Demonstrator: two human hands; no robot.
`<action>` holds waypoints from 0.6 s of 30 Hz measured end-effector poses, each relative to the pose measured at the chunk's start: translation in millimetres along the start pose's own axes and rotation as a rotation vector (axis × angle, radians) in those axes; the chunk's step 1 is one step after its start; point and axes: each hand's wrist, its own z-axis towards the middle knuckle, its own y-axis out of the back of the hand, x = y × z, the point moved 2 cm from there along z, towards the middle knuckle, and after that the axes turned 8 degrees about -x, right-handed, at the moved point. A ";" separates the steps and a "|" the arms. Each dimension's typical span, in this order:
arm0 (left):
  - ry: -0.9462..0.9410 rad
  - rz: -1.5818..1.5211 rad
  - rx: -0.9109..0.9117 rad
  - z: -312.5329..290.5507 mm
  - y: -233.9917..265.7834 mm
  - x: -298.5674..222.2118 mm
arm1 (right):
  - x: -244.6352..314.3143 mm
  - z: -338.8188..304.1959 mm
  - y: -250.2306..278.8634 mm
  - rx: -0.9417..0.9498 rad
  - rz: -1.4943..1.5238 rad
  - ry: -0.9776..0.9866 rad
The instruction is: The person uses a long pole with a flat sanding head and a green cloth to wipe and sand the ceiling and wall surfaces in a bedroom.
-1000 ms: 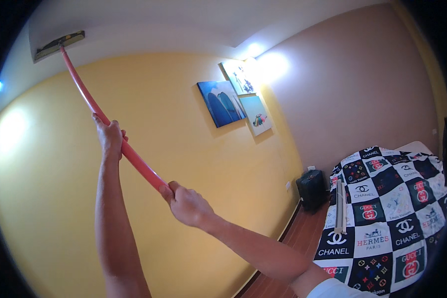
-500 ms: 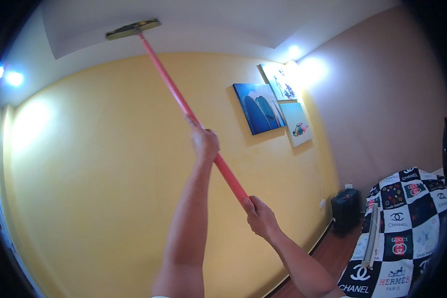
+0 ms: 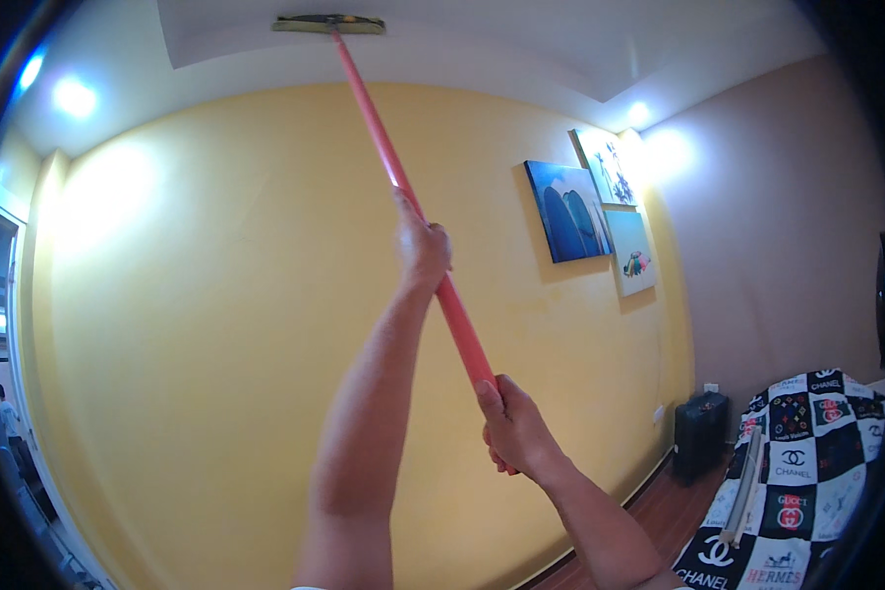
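Observation:
A flat mop with a long red pole (image 3: 372, 113) is raised overhead in both of my hands. Its wide, flat head (image 3: 328, 25) lies against or very close to the white ceiling (image 3: 482, 44); whether it touches, I cannot tell. My left hand (image 3: 423, 251) is wrapped round the middle of the pole, higher up. Lower down, my right hand (image 3: 516, 423) grips the pole near its bottom end, thumb along the shaft. Behind the pole stands a yellow wall (image 3: 236, 324).
Three canvas pictures (image 3: 568, 211) hang on the yellow wall to the right. A black suitcase (image 3: 700, 438) stands in the corner beside a bed with a black-and-white patterned cover (image 3: 792, 492), on which a long pale strip (image 3: 744, 487) lies. A doorway (image 3: 0, 285) opens at far left, with a person (image 3: 8, 413) beyond.
My view has turned a little to the left. The mop head has shifted right and up in the picture, and the pole stands more upright. Both hands keep their grip.

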 end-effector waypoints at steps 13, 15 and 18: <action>0.052 -0.466 -0.081 -3.5 114.8 -33.1 | 51.4 -2.4 -52.6 -0.046 -0.316 0.206; 0.029 -0.429 -0.070 -5.9 89.4 -31.4 | 44.2 10.9 -34.5 -0.094 -0.370 0.202; -0.037 -0.317 -0.085 0.2 52.0 -19.1 | 32.2 34.5 -2.9 -0.161 -0.461 0.227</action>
